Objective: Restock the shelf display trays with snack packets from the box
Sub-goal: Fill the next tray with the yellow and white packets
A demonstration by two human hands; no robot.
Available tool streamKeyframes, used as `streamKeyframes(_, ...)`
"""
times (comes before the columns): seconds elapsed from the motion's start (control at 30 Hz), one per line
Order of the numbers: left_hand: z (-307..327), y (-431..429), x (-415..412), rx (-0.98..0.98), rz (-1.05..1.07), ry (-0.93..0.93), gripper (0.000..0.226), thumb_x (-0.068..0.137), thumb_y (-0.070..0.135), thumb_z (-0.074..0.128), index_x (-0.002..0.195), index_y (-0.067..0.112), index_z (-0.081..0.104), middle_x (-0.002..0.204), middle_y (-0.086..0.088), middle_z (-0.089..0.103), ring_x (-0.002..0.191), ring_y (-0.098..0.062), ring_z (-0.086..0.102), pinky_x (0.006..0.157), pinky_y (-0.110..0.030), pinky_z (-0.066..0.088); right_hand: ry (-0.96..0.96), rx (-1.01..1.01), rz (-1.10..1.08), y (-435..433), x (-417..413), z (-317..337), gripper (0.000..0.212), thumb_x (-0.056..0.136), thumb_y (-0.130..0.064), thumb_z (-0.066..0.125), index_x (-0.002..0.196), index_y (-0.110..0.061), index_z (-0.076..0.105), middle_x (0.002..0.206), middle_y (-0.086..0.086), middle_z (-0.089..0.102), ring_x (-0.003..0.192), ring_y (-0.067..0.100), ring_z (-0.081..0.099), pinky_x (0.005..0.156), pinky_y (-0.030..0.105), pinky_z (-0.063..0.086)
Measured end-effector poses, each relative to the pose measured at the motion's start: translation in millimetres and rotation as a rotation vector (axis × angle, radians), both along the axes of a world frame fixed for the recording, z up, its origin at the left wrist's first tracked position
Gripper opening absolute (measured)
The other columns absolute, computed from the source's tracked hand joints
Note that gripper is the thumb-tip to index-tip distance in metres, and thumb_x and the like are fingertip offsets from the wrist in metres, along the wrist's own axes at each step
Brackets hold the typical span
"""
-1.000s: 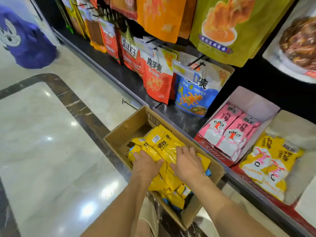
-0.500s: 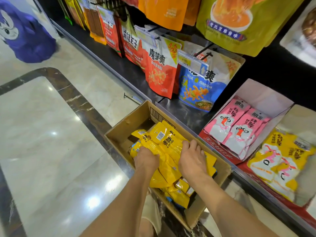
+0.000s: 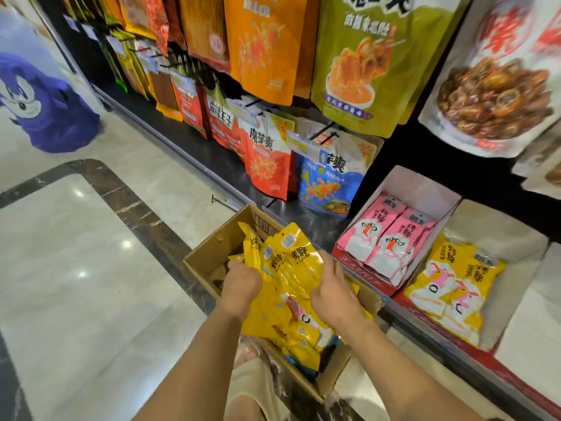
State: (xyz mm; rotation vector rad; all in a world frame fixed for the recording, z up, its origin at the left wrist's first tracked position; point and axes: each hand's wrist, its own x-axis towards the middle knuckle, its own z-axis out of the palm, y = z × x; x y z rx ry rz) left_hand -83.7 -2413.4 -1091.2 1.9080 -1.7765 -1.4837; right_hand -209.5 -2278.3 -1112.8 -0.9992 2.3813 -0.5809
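A brown cardboard box (image 3: 212, 256) stands on the floor against the shelf, full of yellow snack packets (image 3: 285, 259). My left hand (image 3: 241, 282) and my right hand (image 3: 332, 288) clamp a bunch of these packets from both sides, raised above the box. On the low shelf to the right, a white display tray (image 3: 425, 186) holds pink packets (image 3: 385, 235). Beside it a second display tray (image 3: 498, 220) holds a few yellow packets (image 3: 455, 281) of the same kind.
Large snack bags (image 3: 267, 159) hang on pegs above the low shelf. The shelf's front rail (image 3: 431, 338) runs diagonally past the box. A polished marble floor (image 3: 76, 268) lies to the left, with a purple cartoon figure (image 3: 45, 110) at the far left.
Both hands have closed on a bunch of yellow packets and lifted it out of the box. The camera has tilted up toward the shelf.
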Motion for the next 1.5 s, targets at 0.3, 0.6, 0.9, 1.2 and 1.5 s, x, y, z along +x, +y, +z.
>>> streamKeyframes(0.3,49,39,-17,0.047,-0.020,0.344,0.050,0.071,0.045,0.086,0.102,0.014,0.062,0.093,-0.008,0.072,0.083,-0.023,0.072,0.072,-0.041,0.060,-0.358,-0.270,-0.320,39,-22,30,0.103,0.053,-0.046,0.084,0.143,-0.043,0.033,0.128,-0.001,0.055,0.115,0.020,0.056,0.098,0.045,0.051)
streamKeyframes(0.6,71,87,-64,0.108,-0.179,0.359,0.027,0.089,0.042,0.056,0.091,0.015,0.062,0.084,-0.006,0.065,0.070,-0.022,0.059,0.066,-0.034,0.047,-0.699,-0.502,-0.661,101,-48,59,0.024,0.096,-0.024,0.046,0.114,-0.027,0.061,0.092,0.003,0.058,0.074,0.018,0.055,0.059,0.031,0.050)
streamKeyframes(0.9,74,144,-130,0.299,-0.352,0.486,0.019,0.089,0.015,0.044,0.090,0.005,0.060,0.078,-0.013,0.069,0.055,-0.018,0.066,0.055,-0.032,0.055,-0.881,-0.737,-0.999,184,-88,54,0.026,0.102,-0.019,0.053,0.124,-0.011,0.063,0.118,0.017,0.071,0.109,0.038,0.067,0.094,0.056,0.053)
streamKeyframes(1.2,37,182,-188,0.262,-0.514,0.558,0.005,0.093,0.008,0.065,0.097,0.008,0.068,0.091,-0.015,0.073,0.085,-0.028,0.068,0.073,-0.038,0.055,-0.822,-0.888,-1.050,252,-128,52,0.021,0.102,-0.015,0.055,0.116,-0.008,0.068,0.107,0.018,0.075,0.090,0.036,0.073,0.071,0.046,0.061)
streamKeyframes(1.5,-7,216,-252,0.117,-0.559,0.474,0.029,0.086,0.025,0.074,0.088,-0.003,0.068,0.072,-0.011,0.064,0.068,-0.017,0.055,0.066,-0.034,0.045,-0.842,-0.943,-1.172,288,-166,34,0.024,0.099,-0.018,0.059,0.120,-0.011,0.069,0.111,0.016,0.074,0.101,0.036,0.071,0.089,0.056,0.056)
